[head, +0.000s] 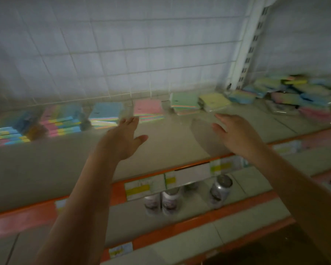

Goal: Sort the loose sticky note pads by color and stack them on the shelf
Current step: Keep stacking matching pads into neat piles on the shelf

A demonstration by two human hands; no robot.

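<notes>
Sticky note pads sit in a row along the back of the beige shelf (pixel 161 142): a blue-topped stack (pixel 105 113), a pink-topped stack (pixel 148 109), a green-topped stack (pixel 184 103) and a yellow-topped stack (pixel 214 101). Further left stand two stacks of striped multicolour pads (pixel 62 121). A loose heap of mixed pads (pixel 294 92) lies at the right. My left hand (pixel 125 137) hovers with straight fingers just in front of the blue and pink stacks. My right hand (pixel 235 133) is held out, fingers spread, in front of the yellow stack. Both hold nothing. The picture is motion-blurred.
A white tiled wall backs the shelf, and a white slotted upright (pixel 246 54) stands at the right. The shelf's orange front edge (pixel 145 178) carries price labels. On the lower shelf stand small jars (pixel 221 190).
</notes>
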